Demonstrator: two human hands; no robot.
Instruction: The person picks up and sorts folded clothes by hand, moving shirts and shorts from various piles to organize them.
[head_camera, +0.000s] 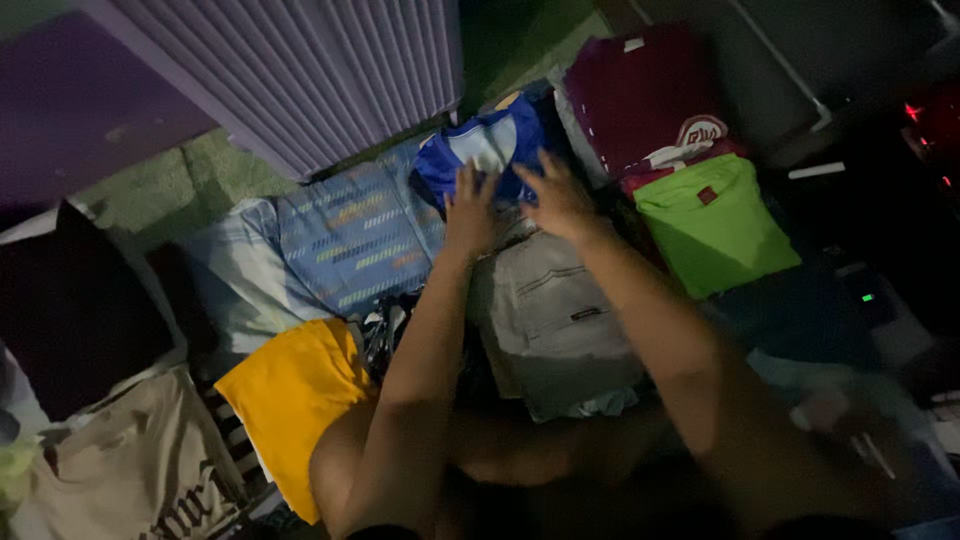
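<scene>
Both arms reach forward over a spread of clothes. My left hand (470, 208) lies flat, fingers apart, on the lower edge of a blue and white shirt (485, 145). My right hand (556, 196) rests beside it with spread fingers, touching the same shirt and the top of folded grey trousers (555, 310). Neither hand visibly grips anything. The picture is dim and blurred.
A striped blue pillow (350, 235) lies left of the hands. A yellow garment (295, 390) and a beige printed one (130, 470) lie at lower left. A maroon shirt (640, 90) and a green shirt (715, 225) lie at right. A ribbed purple panel (310, 70) stands behind.
</scene>
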